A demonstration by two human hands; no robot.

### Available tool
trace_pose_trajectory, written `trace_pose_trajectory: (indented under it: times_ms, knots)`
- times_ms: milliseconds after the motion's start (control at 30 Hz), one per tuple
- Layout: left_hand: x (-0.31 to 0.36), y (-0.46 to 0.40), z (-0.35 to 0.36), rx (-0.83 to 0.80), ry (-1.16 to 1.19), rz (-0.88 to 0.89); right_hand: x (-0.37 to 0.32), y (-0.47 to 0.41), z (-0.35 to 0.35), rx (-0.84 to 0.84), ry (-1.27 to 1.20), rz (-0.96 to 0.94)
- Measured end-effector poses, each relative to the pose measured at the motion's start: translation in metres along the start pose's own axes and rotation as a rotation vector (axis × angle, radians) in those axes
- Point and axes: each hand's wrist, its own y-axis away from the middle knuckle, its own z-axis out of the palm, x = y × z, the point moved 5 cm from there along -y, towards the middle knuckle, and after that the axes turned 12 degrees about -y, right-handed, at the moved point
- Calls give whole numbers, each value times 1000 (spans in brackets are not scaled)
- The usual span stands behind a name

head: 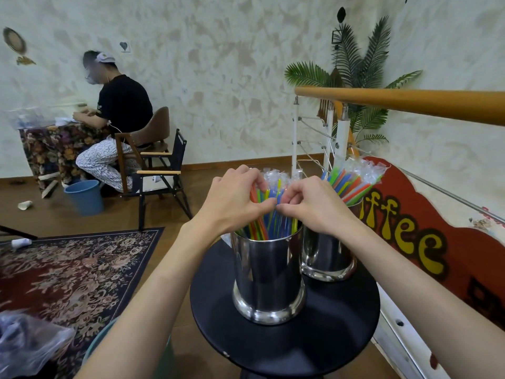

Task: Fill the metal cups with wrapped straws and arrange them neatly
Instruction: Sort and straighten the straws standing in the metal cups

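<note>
A small round black tabletop (284,348) carries two shiny metal cups. The nearer cup (269,277) stands about at its middle, upright, packed with coloured wrapped straws (263,225). The second cup (326,255) stands just beside it, behind and to its right near the tabletop's far edge, also full of straws.

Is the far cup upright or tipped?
Upright: the far cup stands flat on the round table, straws fanning out above it.
</note>
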Motion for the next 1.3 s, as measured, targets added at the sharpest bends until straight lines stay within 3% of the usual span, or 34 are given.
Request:
trace_pose_trajectory:
  times_ms: [467, 800, 1133, 1300]
  knots:
    - [2, 1, -3, 72, 1, 47, 0, 1, -2, 32, 48, -14]
    - [4, 2, -7, 151, -311, 125, 4, 2, -13, 25, 19, -26]
    - [3, -5, 17, 71, -349, -18, 6, 1, -9, -23, -69, -14]
    - [1, -10, 18, 26, -247, -59, 9, 0, -9, -4, -83, -14]
